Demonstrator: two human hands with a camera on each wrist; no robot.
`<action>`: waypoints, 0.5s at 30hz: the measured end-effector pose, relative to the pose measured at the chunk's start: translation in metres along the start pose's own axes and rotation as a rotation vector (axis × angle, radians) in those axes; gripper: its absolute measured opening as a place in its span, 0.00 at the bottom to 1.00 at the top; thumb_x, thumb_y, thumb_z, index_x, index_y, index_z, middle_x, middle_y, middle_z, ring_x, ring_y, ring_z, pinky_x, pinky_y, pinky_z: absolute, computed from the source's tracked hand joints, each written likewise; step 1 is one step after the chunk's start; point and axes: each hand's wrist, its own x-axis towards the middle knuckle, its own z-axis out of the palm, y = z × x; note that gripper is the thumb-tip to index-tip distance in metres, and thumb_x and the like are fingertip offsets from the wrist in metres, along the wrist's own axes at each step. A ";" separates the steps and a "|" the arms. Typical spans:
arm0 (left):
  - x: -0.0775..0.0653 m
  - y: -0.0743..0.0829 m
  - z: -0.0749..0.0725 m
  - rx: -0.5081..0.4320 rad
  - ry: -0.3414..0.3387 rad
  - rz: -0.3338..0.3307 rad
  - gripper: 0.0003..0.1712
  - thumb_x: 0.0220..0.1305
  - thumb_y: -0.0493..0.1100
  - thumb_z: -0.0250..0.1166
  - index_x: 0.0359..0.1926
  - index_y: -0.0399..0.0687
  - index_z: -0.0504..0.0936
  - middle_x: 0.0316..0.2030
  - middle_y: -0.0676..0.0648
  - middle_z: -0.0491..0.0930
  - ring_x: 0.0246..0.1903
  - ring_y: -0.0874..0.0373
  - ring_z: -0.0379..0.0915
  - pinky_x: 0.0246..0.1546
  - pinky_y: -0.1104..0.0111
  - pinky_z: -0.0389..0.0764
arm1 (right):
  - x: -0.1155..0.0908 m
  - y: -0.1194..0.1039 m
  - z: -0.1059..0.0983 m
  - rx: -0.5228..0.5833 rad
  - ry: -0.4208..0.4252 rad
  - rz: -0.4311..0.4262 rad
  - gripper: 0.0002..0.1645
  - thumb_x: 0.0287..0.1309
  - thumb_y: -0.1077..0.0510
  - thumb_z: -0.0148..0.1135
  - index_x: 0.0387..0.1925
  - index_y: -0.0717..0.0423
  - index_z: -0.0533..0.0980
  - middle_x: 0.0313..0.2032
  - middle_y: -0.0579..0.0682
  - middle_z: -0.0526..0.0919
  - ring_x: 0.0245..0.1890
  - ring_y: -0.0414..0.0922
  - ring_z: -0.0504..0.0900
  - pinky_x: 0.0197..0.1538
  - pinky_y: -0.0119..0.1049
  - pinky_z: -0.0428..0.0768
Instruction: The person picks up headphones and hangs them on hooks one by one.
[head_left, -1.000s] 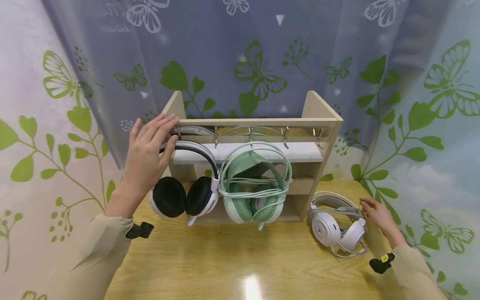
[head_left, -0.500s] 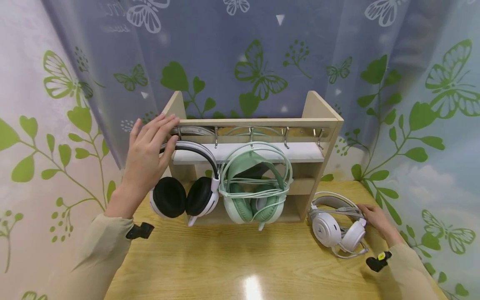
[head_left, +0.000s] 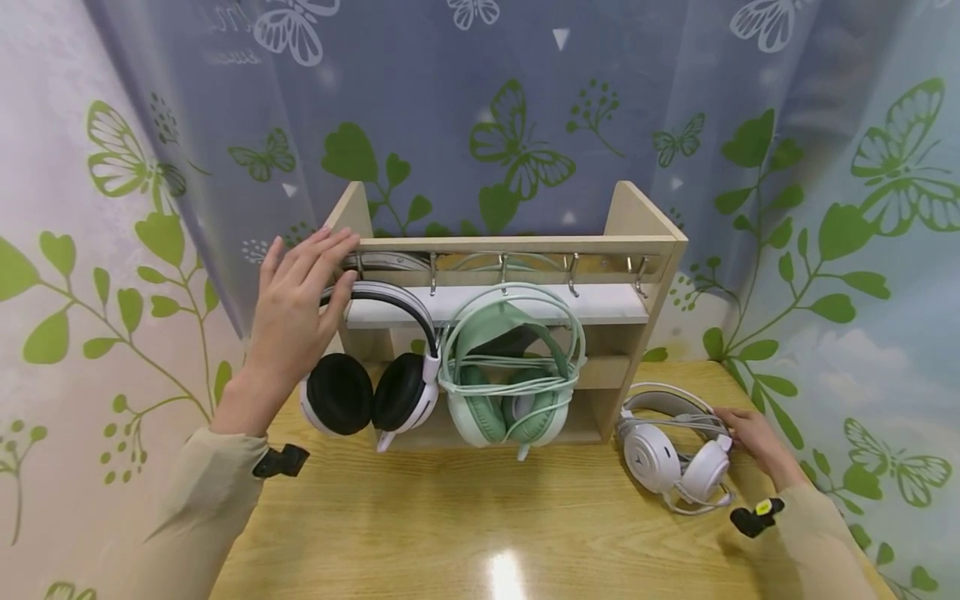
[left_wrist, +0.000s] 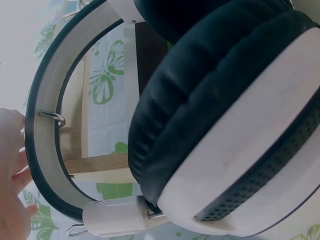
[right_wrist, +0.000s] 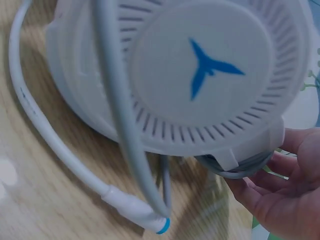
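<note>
A white headset (head_left: 663, 458) with a grey cable wound about it lies on the table at the rack's right. My right hand (head_left: 757, 442) holds the side of its headband, with the thumb on one side and fingers behind in the right wrist view. That view also shows its round earcup (right_wrist: 205, 70) with a blue mark. My left hand (head_left: 296, 308) rests on the upper left corner of the wooden rack (head_left: 517, 244), fingers extended. Beside that hand, a white headset with black ear cushions (head_left: 397, 392) hangs from a hook, partly covered by the hand.
A mint-green headset (head_left: 510, 375), wrapped in its cable, hangs at the rack's middle. Metal hooks (head_left: 573, 275) line the rail to its right. The wooden table (head_left: 420, 525) extends in front; patterned curtains (head_left: 480, 108) surround it.
My right hand has moved slightly left and taken hold of the white headset's headband. The left hand, the rack and the hanging headsets have stayed put.
</note>
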 end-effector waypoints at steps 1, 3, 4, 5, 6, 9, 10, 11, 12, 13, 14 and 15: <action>0.000 0.000 0.000 0.000 0.000 0.000 0.24 0.72 0.39 0.62 0.67 0.45 0.77 0.65 0.43 0.76 0.70 0.47 0.66 0.76 0.46 0.46 | 0.000 0.000 0.000 0.009 -0.001 -0.001 0.37 0.80 0.52 0.41 0.68 0.85 0.56 0.36 0.36 0.77 0.28 0.27 0.73 0.35 0.26 0.78; 0.000 0.000 0.000 0.001 0.002 -0.001 0.24 0.72 0.39 0.62 0.67 0.45 0.77 0.65 0.43 0.76 0.70 0.47 0.66 0.76 0.46 0.46 | -0.001 0.001 -0.001 0.024 -0.015 -0.003 0.37 0.80 0.51 0.44 0.68 0.85 0.56 0.35 0.33 0.75 0.27 0.28 0.73 0.35 0.26 0.78; 0.000 0.000 0.000 0.001 0.002 -0.001 0.24 0.72 0.39 0.62 0.67 0.45 0.77 0.65 0.43 0.76 0.70 0.47 0.66 0.76 0.46 0.46 | -0.001 0.002 -0.002 0.030 -0.027 -0.010 0.37 0.80 0.52 0.45 0.68 0.85 0.56 0.35 0.32 0.75 0.28 0.27 0.73 0.35 0.26 0.78; 0.000 0.000 0.000 0.000 0.003 -0.001 0.24 0.72 0.39 0.62 0.67 0.45 0.77 0.65 0.43 0.76 0.70 0.47 0.66 0.76 0.46 0.46 | -0.002 0.003 -0.003 0.036 -0.041 -0.017 0.36 0.80 0.53 0.45 0.67 0.85 0.57 0.35 0.32 0.75 0.27 0.28 0.73 0.35 0.27 0.78; 0.000 0.000 0.001 -0.001 0.005 -0.001 0.24 0.72 0.39 0.62 0.67 0.45 0.77 0.65 0.43 0.76 0.70 0.47 0.66 0.76 0.46 0.46 | -0.003 0.003 -0.003 0.051 -0.052 -0.017 0.35 0.79 0.54 0.46 0.67 0.85 0.58 0.34 0.32 0.76 0.26 0.28 0.72 0.34 0.27 0.77; 0.000 0.000 0.001 -0.004 0.009 0.000 0.24 0.72 0.39 0.62 0.67 0.46 0.77 0.65 0.44 0.77 0.69 0.47 0.66 0.76 0.46 0.46 | -0.005 0.004 -0.004 0.093 -0.088 -0.008 0.31 0.79 0.56 0.47 0.65 0.83 0.63 0.32 0.33 0.78 0.24 0.29 0.73 0.33 0.27 0.78; 0.000 0.000 0.001 -0.005 0.010 0.001 0.24 0.72 0.39 0.62 0.67 0.46 0.77 0.65 0.44 0.77 0.69 0.47 0.66 0.76 0.46 0.46 | -0.005 0.004 -0.004 0.097 -0.099 -0.007 0.30 0.79 0.57 0.47 0.64 0.82 0.65 0.31 0.33 0.78 0.24 0.29 0.73 0.32 0.27 0.78; 0.000 0.000 0.001 -0.006 0.011 0.002 0.24 0.72 0.39 0.63 0.67 0.45 0.77 0.65 0.44 0.77 0.69 0.47 0.67 0.76 0.46 0.46 | -0.006 0.003 -0.004 0.104 -0.102 0.000 0.29 0.79 0.57 0.47 0.64 0.81 0.66 0.31 0.33 0.78 0.23 0.29 0.72 0.32 0.27 0.78; 0.000 0.000 0.001 -0.006 0.012 0.003 0.24 0.72 0.39 0.63 0.67 0.45 0.78 0.65 0.44 0.77 0.69 0.47 0.67 0.76 0.46 0.46 | -0.007 0.003 -0.004 0.111 -0.100 0.010 0.29 0.78 0.56 0.48 0.64 0.80 0.66 0.30 0.34 0.78 0.22 0.29 0.72 0.32 0.27 0.78; 0.000 0.000 0.001 -0.007 0.012 0.003 0.24 0.72 0.39 0.63 0.67 0.45 0.78 0.65 0.44 0.77 0.69 0.46 0.67 0.76 0.46 0.46 | -0.007 0.003 -0.003 0.111 -0.101 0.017 0.29 0.78 0.56 0.48 0.64 0.80 0.66 0.29 0.34 0.78 0.23 0.29 0.73 0.32 0.27 0.78; 0.000 0.000 0.001 -0.007 0.013 0.004 0.24 0.72 0.39 0.63 0.67 0.45 0.78 0.65 0.44 0.77 0.69 0.46 0.67 0.76 0.46 0.46 | -0.008 0.003 -0.003 0.104 -0.106 0.021 0.31 0.78 0.55 0.48 0.66 0.81 0.64 0.30 0.34 0.78 0.24 0.29 0.74 0.33 0.27 0.79; 0.000 0.000 0.002 -0.008 0.013 0.004 0.24 0.72 0.39 0.63 0.67 0.45 0.78 0.65 0.43 0.77 0.69 0.46 0.67 0.76 0.46 0.46 | -0.008 0.002 -0.003 0.103 -0.102 0.031 0.33 0.78 0.54 0.48 0.67 0.81 0.62 0.29 0.34 0.78 0.24 0.29 0.75 0.33 0.27 0.79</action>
